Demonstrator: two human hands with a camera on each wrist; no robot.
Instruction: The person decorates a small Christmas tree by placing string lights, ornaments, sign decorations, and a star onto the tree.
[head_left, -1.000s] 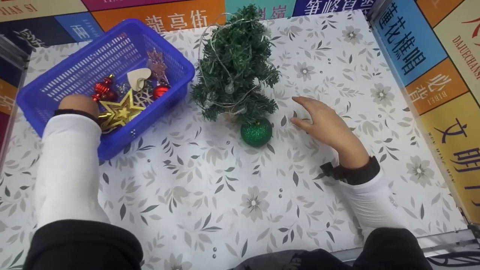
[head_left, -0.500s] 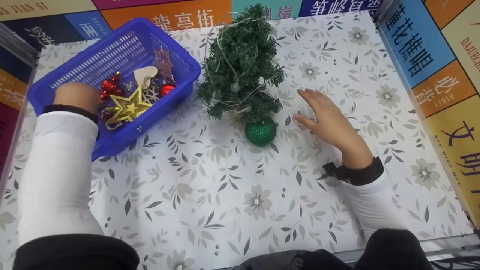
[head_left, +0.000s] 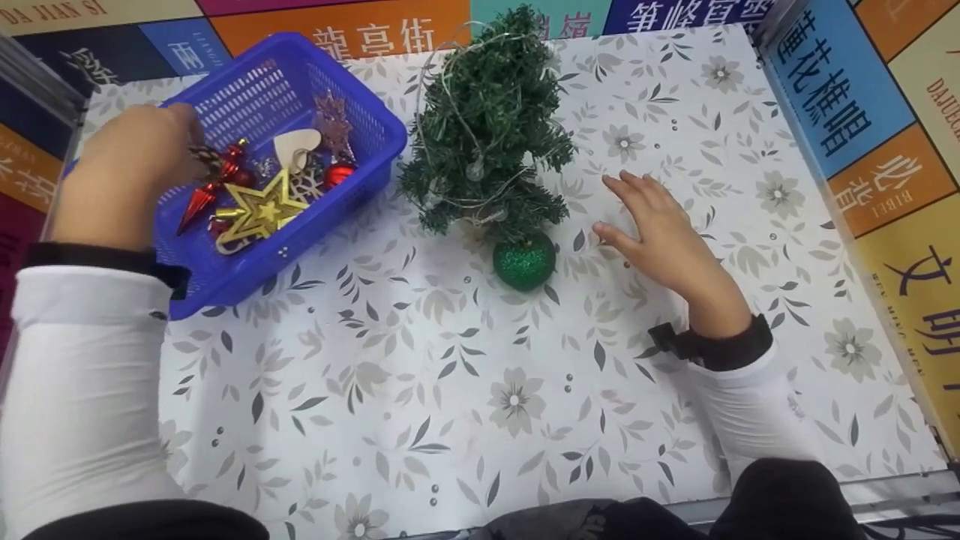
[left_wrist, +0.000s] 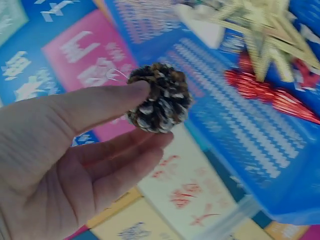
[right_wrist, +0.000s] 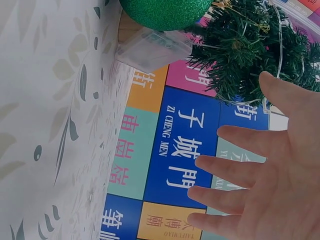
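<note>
By the desk's (head_left: 450, 420) far left corner, the left grip (head_left: 124, 172) pinches a pine cone (left_wrist: 161, 100) at the basket (head_left: 240, 277); the right grip (head_left: 664, 236) splays apart near the tree (head_left: 491, 112).

From my head, one view looks forward and down over the white, leaf-printed tabletop (head_left: 450, 435). My left wrist's looks closely past my left fingers (left_wrist: 127, 175), sharing the blue perforated plastic basket (left_wrist: 295, 200); my right wrist's, low, near and turned sideways, shares the bushy green artificial tree (right_wrist: 240, 45).
</note>
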